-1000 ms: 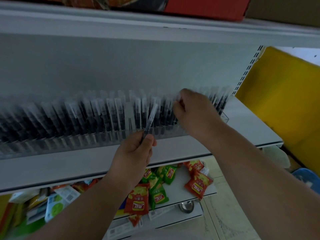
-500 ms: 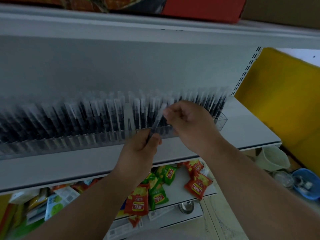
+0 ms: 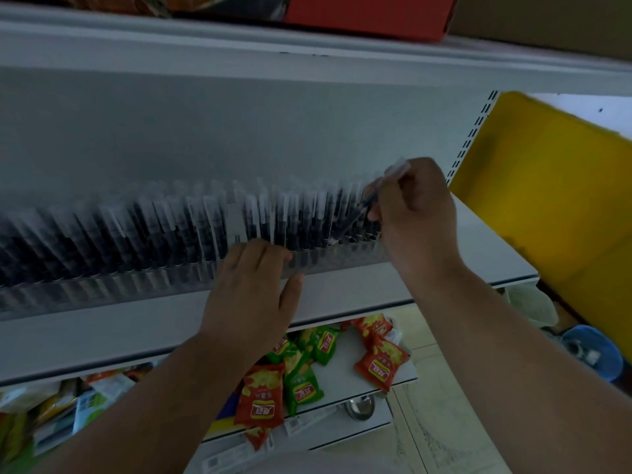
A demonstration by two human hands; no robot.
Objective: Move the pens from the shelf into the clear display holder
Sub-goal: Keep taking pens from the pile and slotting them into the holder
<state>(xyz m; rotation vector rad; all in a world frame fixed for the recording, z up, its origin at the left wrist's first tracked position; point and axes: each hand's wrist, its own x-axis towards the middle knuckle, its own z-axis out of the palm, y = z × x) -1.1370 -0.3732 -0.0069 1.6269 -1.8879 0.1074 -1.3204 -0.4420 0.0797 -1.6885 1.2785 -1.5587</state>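
A long clear display holder [image 3: 102, 285] runs along the white shelf [image 3: 342, 295], packed with several upright black pens with clear caps [image 3: 171, 230]. My right hand [image 3: 415, 213] pinches one pen [image 3: 396, 171], tilted, its tip down over the open slots at the holder's right end. My left hand [image 3: 253, 292] lies with straight fingers against the holder's front near the middle and holds nothing.
A shelf board above carries a red box [image 3: 369, 15]. Red and green snack packets [image 3: 379, 360] lie on lower shelves. A yellow panel [image 3: 554, 200] stands to the right, with a blue tub [image 3: 595, 354] on the floor.
The pen passed from my left hand to my right hand, which carried it rightward to the holder's right end. My left hand let go and flattened against the holder.
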